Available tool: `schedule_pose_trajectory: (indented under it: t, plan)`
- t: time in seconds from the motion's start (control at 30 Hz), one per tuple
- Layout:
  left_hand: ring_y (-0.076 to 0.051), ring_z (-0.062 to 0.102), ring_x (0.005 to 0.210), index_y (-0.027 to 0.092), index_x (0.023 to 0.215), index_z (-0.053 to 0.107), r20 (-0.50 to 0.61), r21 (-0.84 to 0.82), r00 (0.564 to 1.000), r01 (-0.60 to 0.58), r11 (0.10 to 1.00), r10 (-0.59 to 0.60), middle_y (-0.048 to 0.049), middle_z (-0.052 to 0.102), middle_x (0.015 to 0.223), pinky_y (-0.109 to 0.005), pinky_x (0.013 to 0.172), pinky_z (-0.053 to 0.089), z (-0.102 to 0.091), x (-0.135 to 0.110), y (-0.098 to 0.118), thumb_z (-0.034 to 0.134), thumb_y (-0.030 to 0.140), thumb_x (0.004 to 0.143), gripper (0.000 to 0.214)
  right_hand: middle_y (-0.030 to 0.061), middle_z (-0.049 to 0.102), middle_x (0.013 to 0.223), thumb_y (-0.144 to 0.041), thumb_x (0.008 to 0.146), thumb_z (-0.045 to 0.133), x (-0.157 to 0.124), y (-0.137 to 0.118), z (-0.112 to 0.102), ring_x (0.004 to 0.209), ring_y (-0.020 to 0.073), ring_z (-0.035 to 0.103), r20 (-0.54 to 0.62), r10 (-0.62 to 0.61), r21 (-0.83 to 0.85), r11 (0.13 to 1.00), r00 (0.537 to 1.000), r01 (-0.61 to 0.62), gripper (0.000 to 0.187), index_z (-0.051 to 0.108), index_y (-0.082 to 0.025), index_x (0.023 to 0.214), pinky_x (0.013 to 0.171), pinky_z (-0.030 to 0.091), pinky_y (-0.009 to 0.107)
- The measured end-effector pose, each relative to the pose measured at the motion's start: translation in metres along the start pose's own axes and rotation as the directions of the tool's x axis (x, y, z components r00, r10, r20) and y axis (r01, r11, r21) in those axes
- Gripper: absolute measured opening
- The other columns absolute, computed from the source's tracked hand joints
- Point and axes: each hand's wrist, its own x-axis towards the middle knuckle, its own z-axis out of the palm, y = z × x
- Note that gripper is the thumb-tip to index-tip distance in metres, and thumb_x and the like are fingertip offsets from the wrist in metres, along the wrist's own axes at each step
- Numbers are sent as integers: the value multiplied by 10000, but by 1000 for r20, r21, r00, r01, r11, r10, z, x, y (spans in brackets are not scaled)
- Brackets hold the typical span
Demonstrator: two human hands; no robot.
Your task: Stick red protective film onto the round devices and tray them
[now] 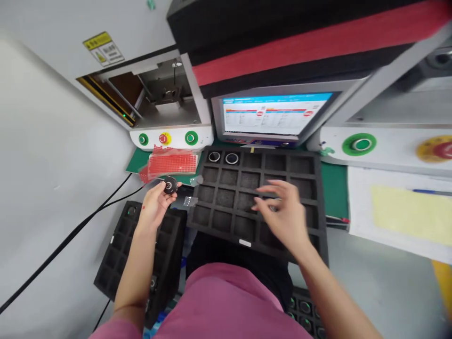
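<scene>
My left hand (157, 200) is closed on a small round black part (171, 185), pinched at its edge, with contacts in its middle facing me. My right hand (284, 214) hovers over the black foam tray (226, 215), fingers curved and thumb held apart from them. Partly behind that hand shows a shiny round piece (274, 206); whether it lies in a tray pocket or touches the palm I cannot tell. Two round parts with silver rims, one in the corner (213, 157) and one beside it (232, 158), sit in the tray's back left pockets.
Red sticker sheets (172, 162) lie behind my left hand, clear plastic scraps (190, 201) by the tray. A machine bay (169, 108), a screen (275, 115) and push buttons (191, 138) stand behind. More foam trays (116, 254) are stacked lower left. Papers (406, 212) with a pen lie right.
</scene>
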Motion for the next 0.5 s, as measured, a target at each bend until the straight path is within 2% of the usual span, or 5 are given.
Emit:
schedule_pose_trajectory:
  t: [0.1, 0.23, 0.37, 0.43, 0.5]
  plan:
    - [-116, 636, 545, 75, 834, 717, 6, -19, 1000, 10, 1000, -10, -144, 767, 833, -204, 547, 547, -10, 3, -8, 788, 263, 716, 233, 58, 672, 1035, -265, 792, 629, 26, -13, 73, 607, 172, 698, 236, -22, -12, 1000, 972, 25, 392, 477, -211, 1149, 688, 587, 357]
    - [-112, 634, 550, 100, 767, 688, 18, -44, 1000, 4, 999, -3, -130, 765, 814, -201, 555, 540, -21, 8, -18, 820, 313, 676, 267, 175, 595, 1221, -161, 760, 645, 51, -19, 141, 874, 271, 709, 284, 35, -110, 994, 958, -3, 457, 478, -165, 1186, 879, 562, 493]
    - [-117, 663, 602, 134, 751, 685, 56, -69, 998, -17, 997, 21, -80, 771, 829, -187, 570, 536, -34, 13, -27, 847, 335, 664, 272, 204, 560, 1283, -29, 727, 614, 58, -21, 170, 888, 248, 691, 225, 97, -173, 983, 970, -58, 454, 517, -137, 1157, 930, 547, 508]
    - [-149, 701, 666, 144, 748, 697, 66, -52, 997, -27, 998, 30, -69, 772, 833, -199, 584, 546, -39, 18, -30, 859, 322, 659, 256, 163, 596, 1231, 24, 715, 567, 60, -25, 171, 815, 180, 690, 193, 111, -165, 983, 975, -79, 447, 532, -130, 1134, 905, 570, 432]
    - [-166, 714, 686, 140, 759, 712, 73, -30, 997, -24, 999, 26, -77, 775, 833, -208, 586, 550, -40, 20, -32, 864, 317, 655, 256, 93, 614, 1176, -22, 788, 486, 59, -34, 162, 769, 111, 684, 178, 102, -121, 989, 979, -81, 371, 533, -128, 1140, 862, 578, 321]
